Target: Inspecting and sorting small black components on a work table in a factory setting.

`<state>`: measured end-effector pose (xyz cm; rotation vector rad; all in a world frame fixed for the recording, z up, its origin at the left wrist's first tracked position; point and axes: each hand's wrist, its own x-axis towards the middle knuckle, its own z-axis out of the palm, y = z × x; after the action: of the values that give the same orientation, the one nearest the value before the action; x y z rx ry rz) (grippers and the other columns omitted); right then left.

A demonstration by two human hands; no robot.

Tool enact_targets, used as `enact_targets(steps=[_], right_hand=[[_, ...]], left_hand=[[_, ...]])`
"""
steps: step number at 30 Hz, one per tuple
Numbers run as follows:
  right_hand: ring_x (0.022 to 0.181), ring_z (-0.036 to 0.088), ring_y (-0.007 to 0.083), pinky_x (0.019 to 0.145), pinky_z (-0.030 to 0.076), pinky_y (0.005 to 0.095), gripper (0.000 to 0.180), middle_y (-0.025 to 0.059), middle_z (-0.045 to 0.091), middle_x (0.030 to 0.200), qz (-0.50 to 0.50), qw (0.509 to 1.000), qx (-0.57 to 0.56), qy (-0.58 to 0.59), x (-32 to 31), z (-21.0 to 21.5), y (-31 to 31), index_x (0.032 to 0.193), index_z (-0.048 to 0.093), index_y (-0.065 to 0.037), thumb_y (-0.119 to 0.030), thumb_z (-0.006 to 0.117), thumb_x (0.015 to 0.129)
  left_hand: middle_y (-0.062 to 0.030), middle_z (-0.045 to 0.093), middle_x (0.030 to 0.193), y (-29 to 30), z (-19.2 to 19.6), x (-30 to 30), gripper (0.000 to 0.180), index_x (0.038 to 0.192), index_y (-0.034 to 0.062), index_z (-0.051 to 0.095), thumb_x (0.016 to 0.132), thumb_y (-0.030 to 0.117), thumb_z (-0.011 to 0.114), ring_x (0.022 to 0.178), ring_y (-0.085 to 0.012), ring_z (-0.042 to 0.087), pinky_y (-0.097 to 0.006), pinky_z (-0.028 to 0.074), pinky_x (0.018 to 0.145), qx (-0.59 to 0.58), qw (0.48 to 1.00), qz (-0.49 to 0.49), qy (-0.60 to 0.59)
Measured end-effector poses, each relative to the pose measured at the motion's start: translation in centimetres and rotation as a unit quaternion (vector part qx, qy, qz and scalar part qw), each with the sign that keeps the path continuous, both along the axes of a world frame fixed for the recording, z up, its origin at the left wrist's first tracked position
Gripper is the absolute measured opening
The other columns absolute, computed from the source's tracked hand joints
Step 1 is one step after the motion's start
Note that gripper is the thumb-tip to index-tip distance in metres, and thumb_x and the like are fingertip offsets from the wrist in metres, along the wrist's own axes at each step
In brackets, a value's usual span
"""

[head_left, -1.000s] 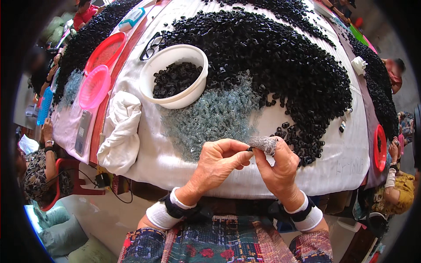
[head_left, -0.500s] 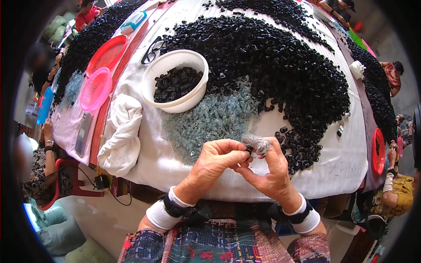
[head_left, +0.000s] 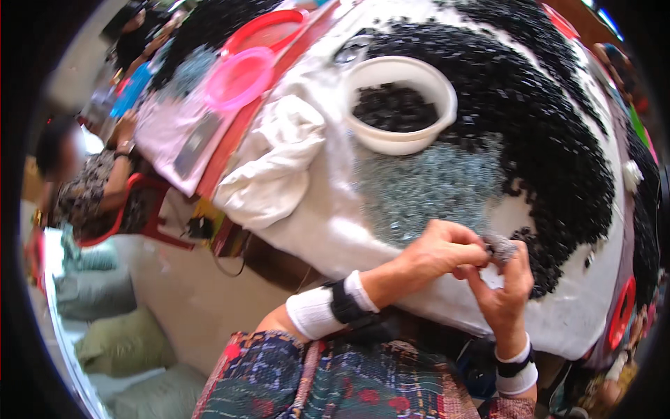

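Grey knit finger cover [head_left: 501,249] on, the right hand [head_left: 504,290] curls toward the left hand [head_left: 436,251], fingers bunched (blur: cannot tell what either grips). View has swung left; fingertip work seems uninterrupted, near springs [head_left: 433,188] and black pieces [head_left: 551,140].

We find no words, numbers, labels or signs that we can read; much of the view is blurred.
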<state>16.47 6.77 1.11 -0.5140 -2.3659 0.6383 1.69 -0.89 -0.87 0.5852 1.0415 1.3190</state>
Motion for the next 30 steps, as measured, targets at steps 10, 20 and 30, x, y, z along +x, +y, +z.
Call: enact_targets(steps=[10,20,30], right_hand=[[0.068,0.058,0.0224,0.06,0.047,0.0311,0.033,0.0106,0.057,0.083,-0.006,1.0,-0.011,0.006,-0.2,-0.5,-0.3,0.099,0.061,0.002,0.003,0.074,0.069],[0.062,0.053,0.0239,0.054,0.044,0.0331,0.033,0.011,0.054,0.077,0.018,0.994,0.106,-0.014,0.4,-0.1,0.5,0.096,0.061,0.003,0.002,0.076,0.066],[0.06,0.05,0.0231,0.05,0.04,0.033,0.027,0.0103,0.05,0.072,0.033,0.994,0.106,-0.003,0.5,0.0,0.4,0.087,0.058,0.003,0.003,0.076,0.066]], left_hand=[[-0.0031,0.07,0.081,-0.2,-0.3,0.2,0.017,0.082,0.0031,0.07,0.077,0.019,0.068,0.074,-0.0082,0.062,-0.022,0.048,0.061,-0.006,0.998,0.01,-0.056],[-0.004,0.069,0.079,-0.2,0.2,0.4,0.022,0.083,0.0023,0.07,0.075,0.022,0.069,0.073,-0.0099,0.063,-0.025,0.05,0.059,-0.011,0.999,0.005,-0.034],[-0.0044,0.069,0.079,-0.2,0.0,0.7,0.023,0.086,0.0022,0.07,0.076,0.024,0.068,0.072,-0.0108,0.063,-0.026,0.05,0.059,-0.005,1.0,0.001,-0.005]])
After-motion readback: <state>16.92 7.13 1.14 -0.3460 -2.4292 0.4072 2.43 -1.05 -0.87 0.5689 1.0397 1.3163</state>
